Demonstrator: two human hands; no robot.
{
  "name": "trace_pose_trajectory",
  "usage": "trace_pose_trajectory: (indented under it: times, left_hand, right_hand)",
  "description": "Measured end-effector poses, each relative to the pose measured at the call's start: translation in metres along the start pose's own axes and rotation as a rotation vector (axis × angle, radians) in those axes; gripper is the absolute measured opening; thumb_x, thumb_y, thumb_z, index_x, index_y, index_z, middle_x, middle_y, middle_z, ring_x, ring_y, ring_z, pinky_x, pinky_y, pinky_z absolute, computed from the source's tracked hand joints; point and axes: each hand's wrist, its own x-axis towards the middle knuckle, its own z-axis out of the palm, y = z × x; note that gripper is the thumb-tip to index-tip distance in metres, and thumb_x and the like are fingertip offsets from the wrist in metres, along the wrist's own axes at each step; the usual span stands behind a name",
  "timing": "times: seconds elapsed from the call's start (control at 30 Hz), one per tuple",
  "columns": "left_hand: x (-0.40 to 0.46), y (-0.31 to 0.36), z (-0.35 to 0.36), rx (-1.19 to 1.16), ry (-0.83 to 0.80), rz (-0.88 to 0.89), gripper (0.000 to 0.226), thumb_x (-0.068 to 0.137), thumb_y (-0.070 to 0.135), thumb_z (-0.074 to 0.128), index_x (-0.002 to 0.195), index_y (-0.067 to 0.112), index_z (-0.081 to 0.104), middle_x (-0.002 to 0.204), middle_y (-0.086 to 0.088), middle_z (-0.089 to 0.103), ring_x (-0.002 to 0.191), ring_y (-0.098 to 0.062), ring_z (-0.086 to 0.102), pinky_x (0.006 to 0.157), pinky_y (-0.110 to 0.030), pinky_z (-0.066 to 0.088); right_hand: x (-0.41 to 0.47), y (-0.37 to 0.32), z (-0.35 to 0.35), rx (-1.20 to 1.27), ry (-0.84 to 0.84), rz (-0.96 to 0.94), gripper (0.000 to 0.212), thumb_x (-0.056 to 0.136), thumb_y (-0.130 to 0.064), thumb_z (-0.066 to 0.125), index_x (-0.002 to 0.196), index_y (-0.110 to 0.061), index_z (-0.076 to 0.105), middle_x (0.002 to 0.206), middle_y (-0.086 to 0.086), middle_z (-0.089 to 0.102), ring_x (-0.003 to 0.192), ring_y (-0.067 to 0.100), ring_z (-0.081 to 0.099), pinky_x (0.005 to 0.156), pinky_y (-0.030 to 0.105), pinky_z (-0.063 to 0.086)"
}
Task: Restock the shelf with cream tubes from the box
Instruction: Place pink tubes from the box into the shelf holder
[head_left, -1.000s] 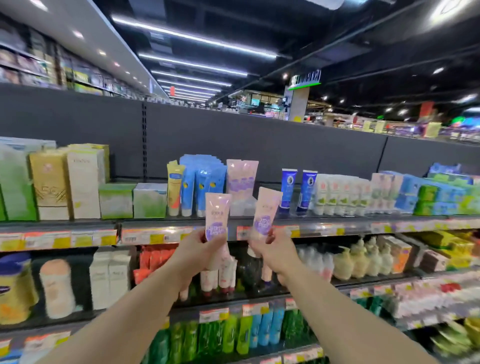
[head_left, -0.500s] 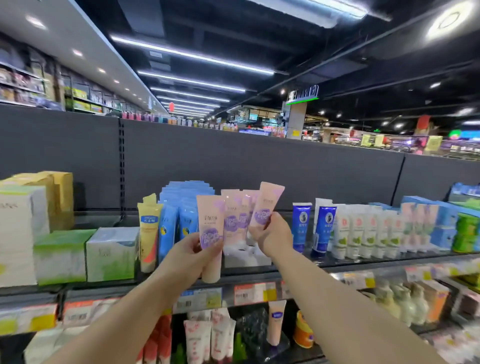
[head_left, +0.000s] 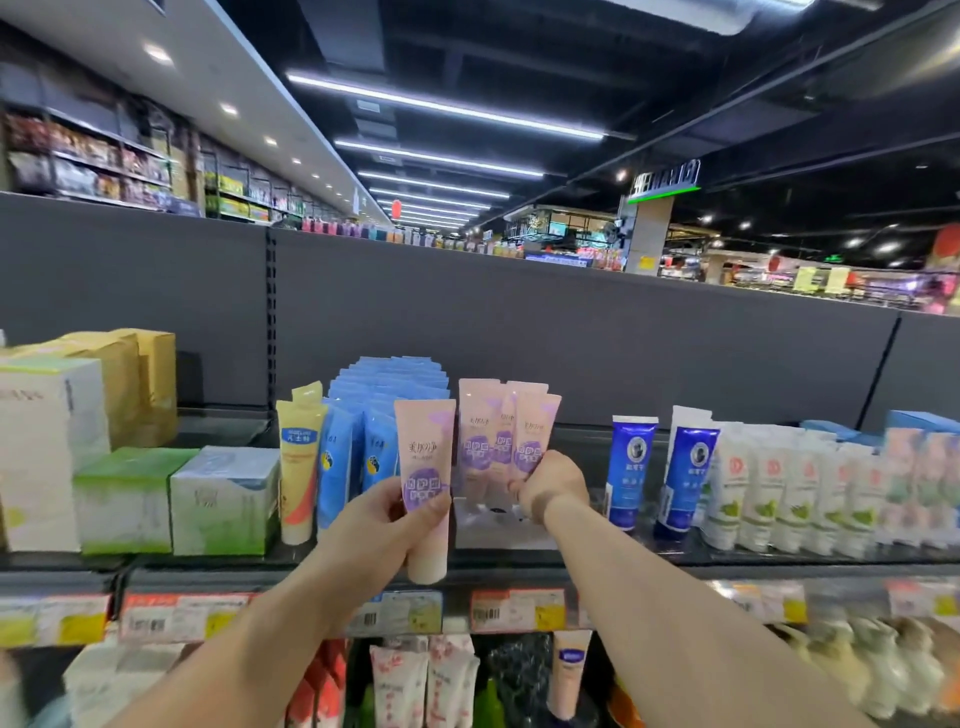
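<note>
Left hand (head_left: 382, 525) grips a pink cream tube (head_left: 425, 467), cap down, in front of the shelf (head_left: 519, 571) edge; label reads 美加净 above a purple patch. Right hand (head_left: 553, 486) holds a second pink tube (head_left: 535, 436) against the matching tubes (head_left: 480, 431) already on the shelf. Other labels too blurred to read.

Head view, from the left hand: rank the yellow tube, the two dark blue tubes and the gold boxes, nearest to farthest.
Measured from the left hand, which holds a pink tube:
1. Yellow tube, just to its left on the shelf.
2. Dark blue tubes, to the right, past the right hand.
3. Gold boxes, far left, set back.
</note>
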Motion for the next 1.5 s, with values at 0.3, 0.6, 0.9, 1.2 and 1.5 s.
trace_pose_trajectory:
  times: [0.3,0.6,0.9,1.2,1.5]
  left_hand:
    - [0.000,0.011,0.018,0.033,0.036,-0.010,0.017,0.089,0.039,0.065,0.102,0.028,0.067,0.099,0.003,0.072,0.096,-0.019,0.068,0.086,-0.046,0.058]
    - [0.011,0.024,0.043,0.019,0.079,0.037,0.013,0.091,0.036,0.065,0.103,0.030,0.066,0.091,0.007,0.075,0.089,-0.017,0.071,0.081,-0.040,0.059]
    - [0.018,0.030,0.054,0.296,0.049,0.138,0.022,0.095,0.035,0.058,0.116,0.030,0.063,0.096,0.014,0.072,0.086,0.003,0.065,0.075,-0.020,0.049]
    - [0.012,-0.010,0.031,0.842,-0.072,0.176,0.040,0.092,0.039,0.061,0.130,0.027,0.057,0.111,0.014,0.054,0.103,-0.005,0.053,0.093,-0.025,0.048]
    - [0.017,-0.014,0.028,0.867,-0.099,0.272,0.036,0.092,0.037,0.060,0.127,0.030,0.059,0.121,0.013,0.056,0.107,-0.004,0.051,0.095,-0.026,0.046]
  right_hand:
    - [-0.005,-0.003,-0.012,0.061,-0.111,0.021,0.026,0.092,-0.026,0.064,0.105,-0.013,0.046,0.113,0.005,0.060,0.100,0.022,0.062,0.066,0.014,0.050]
    - [-0.078,-0.018,-0.058,0.365,-0.462,-0.337,0.038,0.083,-0.008,0.068,0.115,-0.025,0.054,0.108,-0.006,0.063,0.101,0.014,0.062,0.082,0.026,0.054]
    - [-0.069,-0.012,-0.044,0.291,-0.108,-0.412,0.029,0.088,-0.019,0.070,0.116,-0.018,0.061,0.108,-0.008,0.064,0.097,0.008,0.061,0.082,0.022,0.054]
    - [-0.060,-0.003,-0.001,0.115,0.224,-0.224,0.029,0.090,-0.030,0.065,0.104,-0.027,0.040,0.101,-0.008,0.061,0.095,0.017,0.059,0.094,0.040,0.042]
    - [-0.052,-0.002,0.010,0.027,0.184,-0.073,0.036,0.089,-0.027,0.066,0.119,-0.026,0.045,0.120,0.001,0.059,0.098,0.019,0.037,0.087,0.034,0.042]
